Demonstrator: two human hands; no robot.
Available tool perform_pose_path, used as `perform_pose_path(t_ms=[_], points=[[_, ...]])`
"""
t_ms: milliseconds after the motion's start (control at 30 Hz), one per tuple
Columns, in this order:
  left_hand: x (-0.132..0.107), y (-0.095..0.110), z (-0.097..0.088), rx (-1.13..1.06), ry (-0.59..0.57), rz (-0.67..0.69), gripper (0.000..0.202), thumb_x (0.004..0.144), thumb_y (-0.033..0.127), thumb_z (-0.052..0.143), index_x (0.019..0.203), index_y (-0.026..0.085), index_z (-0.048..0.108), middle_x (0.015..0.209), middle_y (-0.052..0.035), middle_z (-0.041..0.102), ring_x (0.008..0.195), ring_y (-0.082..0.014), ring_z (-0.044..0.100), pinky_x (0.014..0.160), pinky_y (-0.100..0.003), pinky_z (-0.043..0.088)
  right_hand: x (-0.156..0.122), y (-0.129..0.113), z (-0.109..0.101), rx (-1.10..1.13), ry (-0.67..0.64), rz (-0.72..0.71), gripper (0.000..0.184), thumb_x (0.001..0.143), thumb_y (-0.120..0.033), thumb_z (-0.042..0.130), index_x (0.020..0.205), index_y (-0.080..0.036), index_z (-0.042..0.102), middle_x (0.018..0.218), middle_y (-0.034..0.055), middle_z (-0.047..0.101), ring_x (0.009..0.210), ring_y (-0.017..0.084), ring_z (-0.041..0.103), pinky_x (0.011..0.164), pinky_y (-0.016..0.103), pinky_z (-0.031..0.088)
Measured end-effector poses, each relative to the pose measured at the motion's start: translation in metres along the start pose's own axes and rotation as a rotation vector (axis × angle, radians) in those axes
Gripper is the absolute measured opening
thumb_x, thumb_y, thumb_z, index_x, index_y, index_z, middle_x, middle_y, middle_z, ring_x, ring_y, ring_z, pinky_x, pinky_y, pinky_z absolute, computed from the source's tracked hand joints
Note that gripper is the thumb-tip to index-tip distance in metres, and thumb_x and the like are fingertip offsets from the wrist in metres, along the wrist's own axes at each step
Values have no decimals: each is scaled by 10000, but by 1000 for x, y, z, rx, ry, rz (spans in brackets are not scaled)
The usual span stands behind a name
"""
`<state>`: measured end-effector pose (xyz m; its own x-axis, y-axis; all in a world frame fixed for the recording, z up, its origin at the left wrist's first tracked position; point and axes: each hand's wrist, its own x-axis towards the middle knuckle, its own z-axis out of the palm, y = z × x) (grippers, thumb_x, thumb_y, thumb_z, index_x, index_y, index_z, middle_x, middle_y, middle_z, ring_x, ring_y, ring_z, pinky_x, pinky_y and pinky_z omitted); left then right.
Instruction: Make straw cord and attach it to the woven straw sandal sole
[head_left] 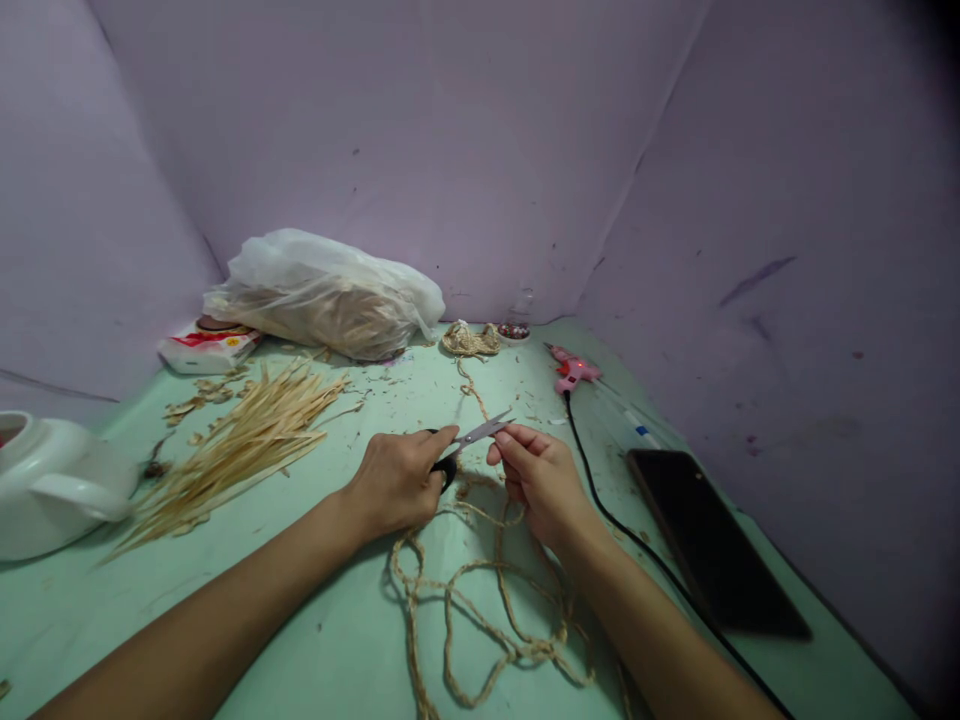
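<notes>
My left hand point(401, 475) is closed round the black handles of a pair of scissors point(480, 432), whose blades point right and stand slightly apart. Close to the blade tips, my right hand point(541, 478) pinches a braided straw cord point(501, 535). Loose loops of that cord spread over the table below both hands. Beyond the scissors, a stretch of cord runs back to a small coiled bundle of braid point(470, 340). Whether the blades touch the cord is hard to make out.
Dry straw strips point(240, 440) lie left, near a white pot point(64, 490). A plastic bag point(322, 290) and a red-white box point(210, 352) stand at the back. A pink glue gun point(574, 370) with a black cable and a dark tablet point(712, 540) lie right.
</notes>
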<state>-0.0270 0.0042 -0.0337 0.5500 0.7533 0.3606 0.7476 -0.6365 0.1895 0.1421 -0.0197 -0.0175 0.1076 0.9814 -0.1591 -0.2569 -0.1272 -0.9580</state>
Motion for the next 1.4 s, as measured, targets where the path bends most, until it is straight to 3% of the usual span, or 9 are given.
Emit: perform_pose_path(t_ms=[167, 267, 400, 567, 767, 1100, 1233, 1367, 1400], points=[[5, -1, -3, -357, 37, -127, 408, 697, 101, 456, 1050, 221, 622, 807, -3, 688, 714, -148, 615, 648, -242, 439, 0, -2, 0, 25, 38, 3, 344, 577, -350, 684, 824, -114, 641, 485, -65, 538, 332, 12, 232, 325, 172, 114], [13, -1, -5, -728, 168, -380, 341, 679, 194, 561, 1014, 155, 617, 761, -21, 669, 662, -142, 599, 626, -243, 459, -1, -3, 0, 29, 27, 12, 324, 585, -338, 681, 817, -114, 642, 479, -63, 539, 332, 12, 231, 321, 169, 117], [22, 2, -13, -1129, 192, -690, 484, 555, 283, 692, 989, 104, 575, 579, 11, 606, 475, -118, 538, 466, -223, 423, -5, -1, 3, -16, -32, 42, 304, 593, -336, 686, 801, -120, 641, 518, -38, 585, 329, 18, 277, 304, 163, 186], [22, 6, -16, -1338, 158, -852, 508, 514, 267, 737, 963, 113, 559, 616, -26, 656, 438, -92, 538, 418, -176, 365, -11, 9, 11, -131, -140, 110, 241, 582, -317, 672, 731, -134, 623, 552, -7, 634, 355, 57, 439, 355, 190, 358], [20, 10, -9, -1459, 131, -934, 442, 507, 168, 712, 923, 130, 566, 584, 1, 626, 413, -75, 514, 426, -177, 366, -15, 20, 16, -270, -244, 120, 68, 614, -220, 630, 629, -154, 624, 452, -54, 533, 378, 55, 448, 384, 173, 330], [20, 11, -3, -1359, 61, -948, 461, 534, 150, 653, 980, 128, 539, 586, 4, 607, 420, -68, 488, 387, -158, 260, -14, 25, 13, -324, -298, 76, 60, 637, -205, 613, 643, -156, 647, 442, -55, 503, 386, 60, 412, 403, 191, 324], [21, 1, -5, -865, -38, -795, 414, 646, 217, 573, 1048, 122, 550, 652, -35, 637, 511, -126, 563, 424, -192, 335, -14, 24, 14, -321, -278, 107, 51, 630, -195, 625, 641, -151, 648, 429, -58, 502, 376, 58, 413, 395, 187, 321], [20, -30, -20, -435, -30, -708, 309, 588, 150, 571, 888, 158, 642, 794, -103, 671, 780, -250, 612, 558, -265, 405, -16, 18, 17, -297, -234, 164, 19, 621, -170, 639, 628, -153, 645, 429, -58, 513, 371, 57, 428, 385, 179, 317], [19, -39, -25, -99, -76, -638, 313, 619, 161, 535, 913, 173, 642, 841, -116, 676, 815, -267, 612, 580, -284, 413, -17, 17, 18, -294, -230, 172, 10, 623, -163, 638, 625, -155, 642, 424, -59, 510, 365, 55, 425, 379, 176, 309]])
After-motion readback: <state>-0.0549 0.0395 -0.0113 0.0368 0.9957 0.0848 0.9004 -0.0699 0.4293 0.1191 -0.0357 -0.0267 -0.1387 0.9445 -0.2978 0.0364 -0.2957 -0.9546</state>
